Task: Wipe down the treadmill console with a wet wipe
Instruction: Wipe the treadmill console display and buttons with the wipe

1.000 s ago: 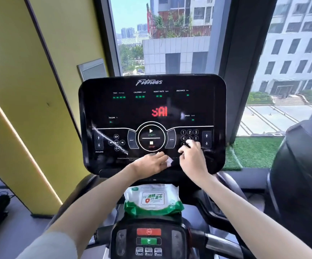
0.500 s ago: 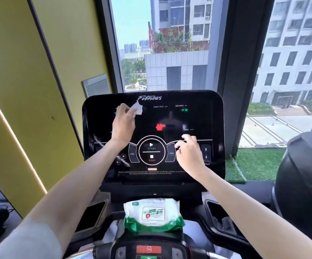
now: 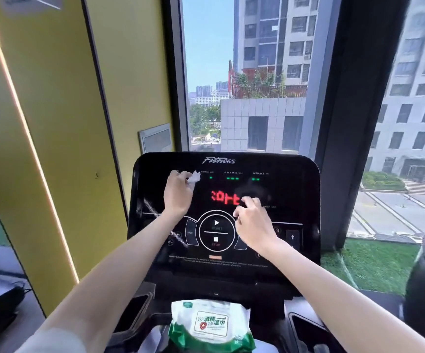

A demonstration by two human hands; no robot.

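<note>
Shelf under console [image 3: 135,312]: dark and moulded, with a pocket at either side; nearest surface in view.
Pack of wipes [image 3: 211,324]: lies flat on middle of that shelf, green and white, label up, well below both hands.
Right hand [image 3: 253,221]: rests on middle of console [image 3: 292,194], fingers loosely bent, tips touching panel just beside red readout [image 3: 225,196]; nothing seen in its grasp.
Left hand [image 3: 177,192]: higher, at upper left of panel; fingers curled round wipe [image 3: 194,177], pinching it in a bunch.
Wipe: small, white and crumpled; sticks out past fingertips, pressed to glass near top row of green lights.
Console: black, glossy, leaning back a little; lit, with start and stop ring [image 3: 216,233] in lower middle.
Done so far: under way by the look of it, with work now at top left corner; no telling cleaned parts from uncleaned by gloss alone.
Left to do: probably right half, button row and lower edge.
Pale streaks [image 3: 152,206]: at left edge of panel; smears or a reflection of light strip [image 3: 28,128], cannot tell.
Risk: starting belt by a stray press near ring, given lit panel.
Yellow wall [image 3: 61,174]: at left, crossed by slanting light strip and dark trim.
Window [image 3: 206,72]: tall panes behind console, split by a dark post.
Outside: grass [image 3: 371,266] just beyond glass at right, then paved court, tower blocks [image 3: 270,47] and blue sky.
</note>
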